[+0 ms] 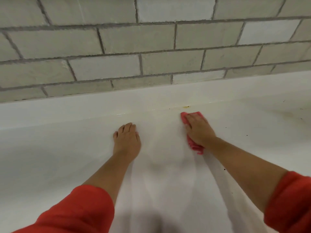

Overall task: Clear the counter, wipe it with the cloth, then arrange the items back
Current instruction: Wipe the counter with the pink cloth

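One white bench (pixel 67 148) was in view. One pink cloth (pixel 193 146) lay on it, under the fingers (pixel 191 119) of the right hand (pixel 199 130). There were two hands: that one and the left hand (pixel 127 138), whose fingers were well to the left of the cloth. There were two red sleeves, a left sleeve (pixel 75 212) and a right sleeve (pixel 289 202). One small yellow stain (pixel 186 107) sat just beyond the right fingers, at the bench's back edge. At least four dark specks (pixel 246 135) dotted the bench to the right of those fingers. One brick-patterned wall (pixel 151 39) stood beyond all the fingers.
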A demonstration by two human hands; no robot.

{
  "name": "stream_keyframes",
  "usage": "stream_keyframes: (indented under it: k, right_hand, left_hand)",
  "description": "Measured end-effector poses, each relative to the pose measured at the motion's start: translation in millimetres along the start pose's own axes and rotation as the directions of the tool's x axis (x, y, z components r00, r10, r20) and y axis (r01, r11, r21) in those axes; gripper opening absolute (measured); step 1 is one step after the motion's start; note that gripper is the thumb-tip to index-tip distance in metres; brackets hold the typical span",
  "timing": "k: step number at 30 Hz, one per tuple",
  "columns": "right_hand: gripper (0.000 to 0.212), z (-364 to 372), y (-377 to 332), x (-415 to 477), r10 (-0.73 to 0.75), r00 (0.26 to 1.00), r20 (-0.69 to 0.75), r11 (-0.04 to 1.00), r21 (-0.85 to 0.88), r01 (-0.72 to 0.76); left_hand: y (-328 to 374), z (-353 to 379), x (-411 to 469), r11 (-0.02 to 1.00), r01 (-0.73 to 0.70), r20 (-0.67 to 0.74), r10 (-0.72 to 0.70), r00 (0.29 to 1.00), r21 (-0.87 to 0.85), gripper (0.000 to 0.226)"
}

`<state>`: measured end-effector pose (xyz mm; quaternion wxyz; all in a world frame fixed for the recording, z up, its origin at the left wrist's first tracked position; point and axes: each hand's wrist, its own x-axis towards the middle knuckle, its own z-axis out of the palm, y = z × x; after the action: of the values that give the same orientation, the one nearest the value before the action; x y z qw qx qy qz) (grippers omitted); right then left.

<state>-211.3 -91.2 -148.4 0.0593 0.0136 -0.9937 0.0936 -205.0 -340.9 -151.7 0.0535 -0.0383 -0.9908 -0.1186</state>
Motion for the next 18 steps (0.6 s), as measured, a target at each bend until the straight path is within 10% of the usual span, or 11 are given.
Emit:
stream_keyframes:
  k: [9,18]
  right_hand:
    - [0.054,2.3,-11.6,71.8,0.447,0.894,0.032,0.894,-0.050,-0.445]
    - [0.050,15.1,-62.3,66.3,0.114,0.992,0.052,0.990,-0.087,-0.109]
  left_hand:
    - [-2.7,7.2,2.1,1.000,-0.004,-0.042,0.005,0.999,0.022,0.042]
    - [0.1,4.9,0.9,1.000,0.009,-0.032,-0.009,0.999,0.016,0.043]
